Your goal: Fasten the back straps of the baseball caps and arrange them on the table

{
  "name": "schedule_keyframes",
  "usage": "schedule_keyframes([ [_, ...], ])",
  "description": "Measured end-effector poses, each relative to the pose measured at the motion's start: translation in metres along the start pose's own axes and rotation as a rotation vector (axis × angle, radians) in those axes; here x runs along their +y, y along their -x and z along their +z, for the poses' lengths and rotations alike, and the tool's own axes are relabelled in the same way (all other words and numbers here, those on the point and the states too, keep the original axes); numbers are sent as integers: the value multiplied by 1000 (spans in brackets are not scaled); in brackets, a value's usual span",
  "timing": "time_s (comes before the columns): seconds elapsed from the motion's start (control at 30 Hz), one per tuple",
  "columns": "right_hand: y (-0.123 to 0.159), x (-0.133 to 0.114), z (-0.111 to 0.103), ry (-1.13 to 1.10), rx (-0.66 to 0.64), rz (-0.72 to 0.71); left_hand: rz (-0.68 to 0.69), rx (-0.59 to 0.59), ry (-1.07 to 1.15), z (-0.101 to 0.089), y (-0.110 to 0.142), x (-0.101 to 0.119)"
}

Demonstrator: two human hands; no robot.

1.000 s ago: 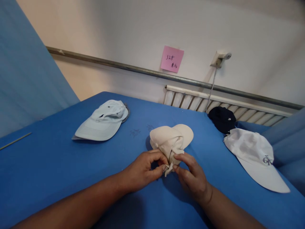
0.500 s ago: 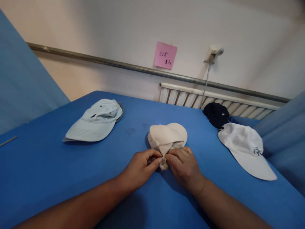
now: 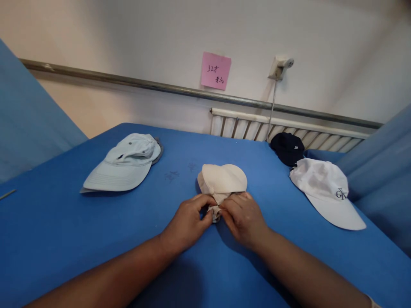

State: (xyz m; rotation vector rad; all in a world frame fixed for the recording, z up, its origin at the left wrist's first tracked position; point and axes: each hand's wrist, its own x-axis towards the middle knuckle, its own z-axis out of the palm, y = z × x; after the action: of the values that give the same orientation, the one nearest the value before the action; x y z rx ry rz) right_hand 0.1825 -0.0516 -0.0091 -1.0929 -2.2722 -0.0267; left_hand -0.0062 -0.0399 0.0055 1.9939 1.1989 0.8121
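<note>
A beige baseball cap lies on the blue surface in front of me, its brim pointing away and its near edge bunched up. My left hand pinches the gathered fabric from the left, thumb and forefinger closed on it. From the right, my right hand grips the same near edge, its fingers partly hidden against the cloth. A small crumpled bit of the cap's strap end shows between the fingertips; its exact make is too small to tell.
To the left lies a pale blue cap with a grey one partly under it. A white cap and a navy cap are on the right. Behind the surface stand a radiator and a wall rail. Blue curtains hang on both sides.
My hands still hold the beige cap's near edge, and its folded fabric has shifted slightly between my fingers. The whole view has drifted a little; the other caps stay put.
</note>
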Motion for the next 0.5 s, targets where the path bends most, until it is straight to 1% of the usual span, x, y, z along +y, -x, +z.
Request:
schedule_keyframes([
  [0.13, -2, 2, -3, -61, -56, 58, -74, -39, 201, 2, -3, -5],
  [0.27, -3, 4, -4, -76, -124, 96, -140, -116, 358, 5, -6, -7],
  [0.33, -3, 6, -2, -80, -131, 121, -170, -135, 422, 7, -6, -7],
  [0.4, -2, 8, 1, -93, -116, 158, -171, -141, 425, 9, -5, -6],
  [0.5, -1, 10, 6, -138, -85, 234, -106, -131, 306, 10, -3, -3],
])
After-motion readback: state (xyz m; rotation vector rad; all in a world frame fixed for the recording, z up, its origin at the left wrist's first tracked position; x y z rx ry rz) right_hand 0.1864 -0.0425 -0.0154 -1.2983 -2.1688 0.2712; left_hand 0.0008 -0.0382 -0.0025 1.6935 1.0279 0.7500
